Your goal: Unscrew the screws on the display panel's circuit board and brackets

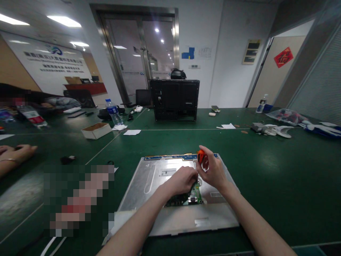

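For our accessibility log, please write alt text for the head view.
A person's right grip holds an orange-and-black tool over a flat silver metal panel on a green table, the left grip near a green circuit board. A black rectangular casing stands beyond.

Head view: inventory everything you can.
Metal panel: one, silver, foreground
Circuit strip: one, blue, panel's far edge
Circuit board: one, green, on panel
Tool: one, orange-black, above panel
Table: one, green, beneath panel
Casing: one, black, table's far side
Box: one, whitish, left
Bottles: at least three, clear, both sides
Double door: one, silver-framed, behind casing
Co-worker's hand: at least one, bare, left edge
Left hand: one, bare, at circuit board
Right hand: one, bare, holding tool
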A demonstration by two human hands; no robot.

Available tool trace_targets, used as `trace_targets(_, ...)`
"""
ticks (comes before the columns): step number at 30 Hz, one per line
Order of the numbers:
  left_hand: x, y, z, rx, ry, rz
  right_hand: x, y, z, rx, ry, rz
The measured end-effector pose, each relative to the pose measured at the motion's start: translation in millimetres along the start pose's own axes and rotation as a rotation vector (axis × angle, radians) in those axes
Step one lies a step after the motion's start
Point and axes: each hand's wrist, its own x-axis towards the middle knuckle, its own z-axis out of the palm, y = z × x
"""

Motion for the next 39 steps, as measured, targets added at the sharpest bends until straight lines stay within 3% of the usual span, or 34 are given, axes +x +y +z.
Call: trace_targets(39, 1.9, -2.5, 2.8, 0.008, 0.003, 0.024, -0.1, -0.4, 0.4, 0.044, 0.010, -0.038)
